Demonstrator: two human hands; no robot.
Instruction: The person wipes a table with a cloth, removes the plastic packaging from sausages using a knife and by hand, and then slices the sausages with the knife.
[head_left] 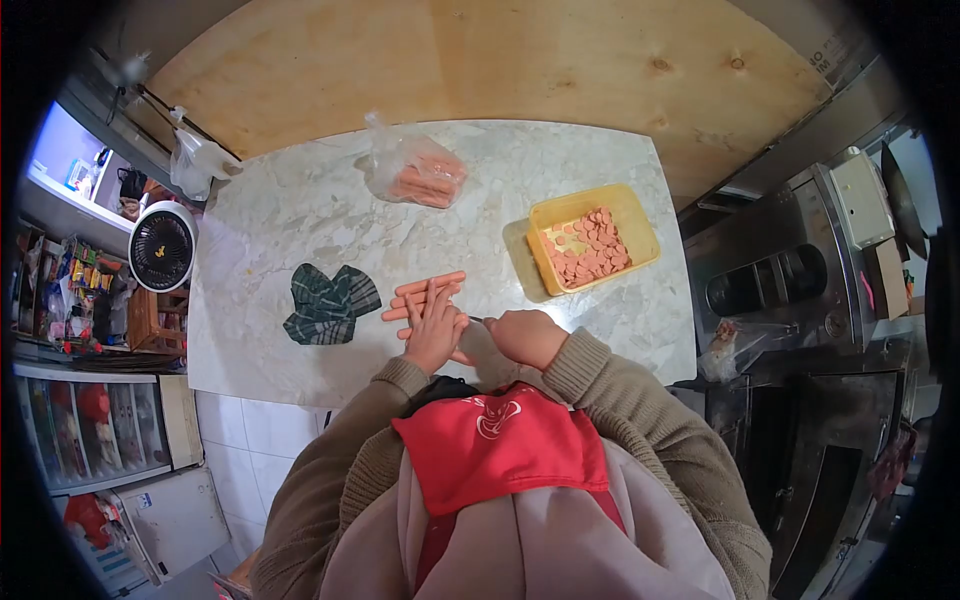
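Several pink sausages (pixel 435 283) lie side by side on the marbled table (pixel 330 220). My left hand (pixel 430 335) rests on top of them, its fingers stretched out and apart across the row. Just to the right, my right hand (pixel 526 338) is closed in a fist around a knife (pixel 476 319). Only a short dark part of that knife shows between the hands; its blade is mostly hidden. Beyond my right hand stands a yellow plastic container (pixel 640 215) with many round sausage slices (pixel 597 250) in it.
A clear plastic bag (pixel 385 165) of whole sausages lies toward the back of the table. A dark green checked cloth (pixel 330 305) is left of my hands. A white fan (pixel 163 246) stands by the left edge; a stove (pixel 765 285) is on the right.
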